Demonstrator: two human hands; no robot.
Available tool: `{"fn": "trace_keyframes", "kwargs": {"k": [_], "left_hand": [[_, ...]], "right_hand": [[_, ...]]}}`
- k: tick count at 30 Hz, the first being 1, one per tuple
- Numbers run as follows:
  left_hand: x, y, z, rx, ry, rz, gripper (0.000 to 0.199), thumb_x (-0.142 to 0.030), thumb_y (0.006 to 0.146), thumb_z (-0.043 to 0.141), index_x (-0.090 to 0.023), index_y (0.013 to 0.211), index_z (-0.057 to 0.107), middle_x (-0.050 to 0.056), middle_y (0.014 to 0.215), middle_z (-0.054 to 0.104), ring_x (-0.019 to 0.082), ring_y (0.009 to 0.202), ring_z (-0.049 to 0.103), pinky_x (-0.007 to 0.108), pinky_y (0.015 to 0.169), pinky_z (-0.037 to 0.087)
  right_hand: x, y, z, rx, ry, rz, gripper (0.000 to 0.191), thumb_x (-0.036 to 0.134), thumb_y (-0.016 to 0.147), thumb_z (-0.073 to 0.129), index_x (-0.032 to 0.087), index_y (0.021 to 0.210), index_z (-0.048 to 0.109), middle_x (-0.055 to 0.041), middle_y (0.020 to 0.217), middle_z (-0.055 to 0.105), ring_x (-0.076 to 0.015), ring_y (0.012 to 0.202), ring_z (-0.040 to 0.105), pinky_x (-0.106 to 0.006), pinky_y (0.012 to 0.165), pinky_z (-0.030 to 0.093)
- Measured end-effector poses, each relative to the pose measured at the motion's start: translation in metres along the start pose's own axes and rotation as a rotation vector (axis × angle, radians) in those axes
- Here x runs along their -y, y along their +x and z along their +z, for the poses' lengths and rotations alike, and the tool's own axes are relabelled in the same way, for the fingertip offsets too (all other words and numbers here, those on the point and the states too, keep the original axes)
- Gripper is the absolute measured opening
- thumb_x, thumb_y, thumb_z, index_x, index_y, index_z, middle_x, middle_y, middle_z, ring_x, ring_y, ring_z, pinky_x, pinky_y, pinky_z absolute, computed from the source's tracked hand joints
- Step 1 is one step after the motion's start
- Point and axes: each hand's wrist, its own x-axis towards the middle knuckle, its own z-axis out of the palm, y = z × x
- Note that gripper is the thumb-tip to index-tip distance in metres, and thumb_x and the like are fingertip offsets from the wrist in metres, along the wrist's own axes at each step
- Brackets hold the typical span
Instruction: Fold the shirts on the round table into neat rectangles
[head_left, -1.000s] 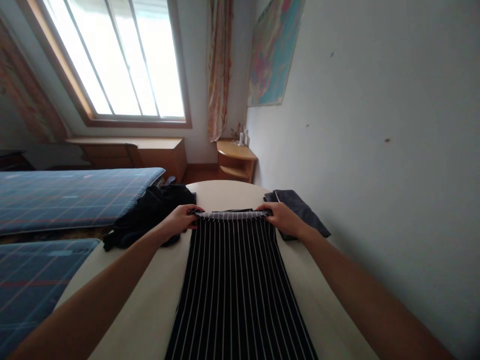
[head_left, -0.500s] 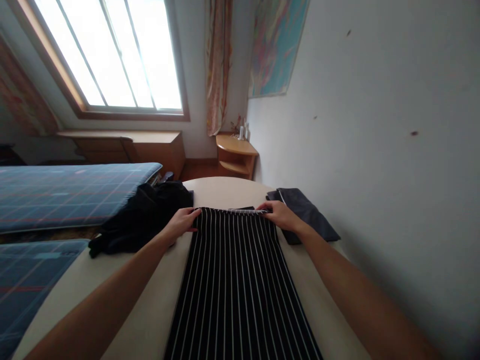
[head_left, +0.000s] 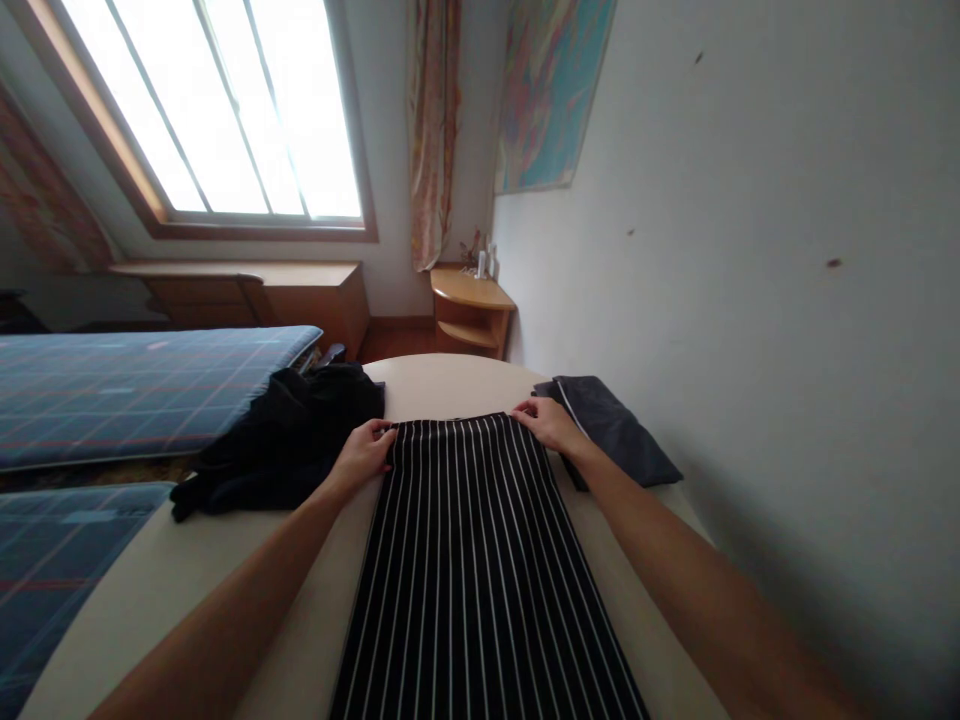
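A black garment with thin white stripes [head_left: 469, 560] lies lengthwise in front of me, running out of view at the bottom; its exact kind does not show. My left hand [head_left: 364, 453] pinches its far left corner between thumb and fingers. At the far right corner, my right hand [head_left: 551, 424] has its fingers closed on the edge. Between both hands the far edge runs nearly straight, a little higher on the right. Beneath the garment is a cream round-edged table [head_left: 450, 375].
A crumpled black garment [head_left: 300, 440] lies to the left, and a folded dark grey garment [head_left: 619, 430] to the right. Two blue plaid mattresses [head_left: 150, 390] stand beyond the table's left edge. The white wall [head_left: 787, 350] borders the right side. A corner shelf [head_left: 472, 290] stands behind.
The pale inner side at the striped garment's far edge no longer shows; that edge now looks flatter. My right hand has shifted slightly left, my left hand barely moved.
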Motion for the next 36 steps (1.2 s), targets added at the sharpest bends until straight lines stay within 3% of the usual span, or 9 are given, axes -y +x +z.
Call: {"fn": "trace_keyframes", "kwargs": {"k": [2, 4, 7, 10, 15, 19, 26, 32, 36], "left_hand": [[-0.002, -0.009, 0.001, -0.065, 0.078, 0.104, 0.036, -0.029, 0.083, 0.065, -0.014, 0.115, 0.062, 0.011, 0.108, 0.067, 0.024, 0.092, 0.068, 0.038, 0.080, 0.060], [-0.004, -0.026, 0.007, -0.145, 0.266, 0.328, 0.042, -0.028, 0.083, 0.063, -0.016, 0.123, 0.060, 0.016, 0.137, 0.055, 0.031, 0.123, 0.056, 0.047, 0.106, 0.047], [-0.004, -0.061, 0.027, -0.115, 0.613, 0.626, 0.049, -0.033, 0.090, 0.056, -0.016, 0.136, 0.054, 0.016, 0.156, 0.037, 0.035, 0.144, 0.034, 0.051, 0.119, 0.029], [0.001, -0.087, 0.050, 0.045, 0.788, 0.608, 0.062, -0.043, 0.095, 0.051, -0.015, 0.150, 0.041, 0.016, 0.164, 0.022, 0.037, 0.152, 0.017, 0.052, 0.120, 0.024], [0.003, -0.092, 0.061, 0.196, 0.916, 0.491, 0.068, -0.050, 0.100, 0.040, -0.017, 0.158, 0.028, 0.016, 0.167, 0.009, 0.038, 0.152, 0.004, 0.055, 0.120, 0.020], [-0.001, -0.102, 0.056, 0.233, 0.915, 0.531, 0.070, -0.054, 0.099, 0.039, -0.020, 0.159, 0.025, 0.014, 0.167, 0.005, 0.038, 0.152, 0.001, 0.057, 0.119, 0.019], [-0.002, -0.130, 0.053, 0.554, 0.975, 0.604, 0.075, -0.065, 0.097, 0.037, -0.028, 0.160, 0.021, 0.015, 0.166, 0.004, 0.045, 0.150, 0.000, 0.071, 0.114, 0.013], [-0.006, -0.115, 0.039, 0.618, 0.992, 0.743, 0.067, -0.055, 0.100, 0.041, -0.031, 0.160, 0.021, 0.010, 0.167, 0.001, 0.040, 0.151, -0.005, 0.065, 0.118, 0.008], [-0.015, -0.148, 0.045, 0.651, 0.949, 0.790, 0.066, -0.045, 0.100, 0.045, -0.029, 0.160, 0.022, 0.009, 0.167, 0.005, 0.038, 0.152, 0.000, 0.062, 0.120, 0.014]], "right_hand": [[0.008, -0.006, 0.007, -0.081, -0.067, -0.032, 0.022, 0.023, 0.093, 0.060, 0.012, 0.109, 0.070, -0.0127, 0.108, 0.073, -0.0209, 0.100, 0.067, -0.032, 0.093, 0.048], [0.021, -0.015, 0.016, -0.191, -0.136, -0.125, 0.026, 0.023, 0.095, 0.056, 0.013, 0.116, 0.067, -0.0130, 0.119, 0.069, -0.0216, 0.113, 0.062, -0.034, 0.104, 0.043], [0.041, -0.032, 0.031, -0.172, -0.210, -0.320, 0.034, 0.033, 0.099, 0.049, 0.017, 0.126, 0.063, -0.0111, 0.133, 0.062, -0.0218, 0.130, 0.051, -0.037, 0.115, 0.032], [0.052, -0.042, 0.049, 0.019, -0.305, -0.429, 0.048, 0.049, 0.100, 0.045, 0.024, 0.140, 0.056, -0.0091, 0.153, 0.047, -0.0265, 0.146, 0.032, -0.045, 0.122, 0.018], [0.043, -0.038, 0.069, 0.166, -0.359, -0.286, 0.063, 0.060, 0.101, 0.033, 0.025, 0.153, 0.041, -0.0091, 0.162, 0.032, -0.0319, 0.151, 0.020, -0.051, 0.122, 0.011], [0.040, -0.033, 0.073, 0.132, -0.361, -0.223, 0.063, 0.061, 0.100, 0.034, 0.027, 0.153, 0.041, -0.0069, 0.163, 0.030, -0.0338, 0.151, 0.020, -0.051, 0.121, 0.012], [0.042, -0.040, 0.075, 0.050, -0.400, -0.051, 0.065, 0.062, 0.099, 0.032, 0.026, 0.153, 0.041, -0.0090, 0.163, 0.031, -0.0381, 0.149, 0.022, -0.054, 0.119, 0.013], [0.037, -0.049, 0.071, -0.023, -0.413, 0.054, 0.068, 0.064, 0.099, 0.028, 0.024, 0.153, 0.042, -0.0107, 0.161, 0.033, -0.0403, 0.148, 0.022, -0.055, 0.117, 0.015], [0.038, -0.052, 0.070, -0.040, -0.404, 0.069, 0.067, 0.062, 0.099, 0.030, 0.024, 0.152, 0.043, -0.0098, 0.161, 0.034, -0.0395, 0.148, 0.023, -0.054, 0.117, 0.015]]}}
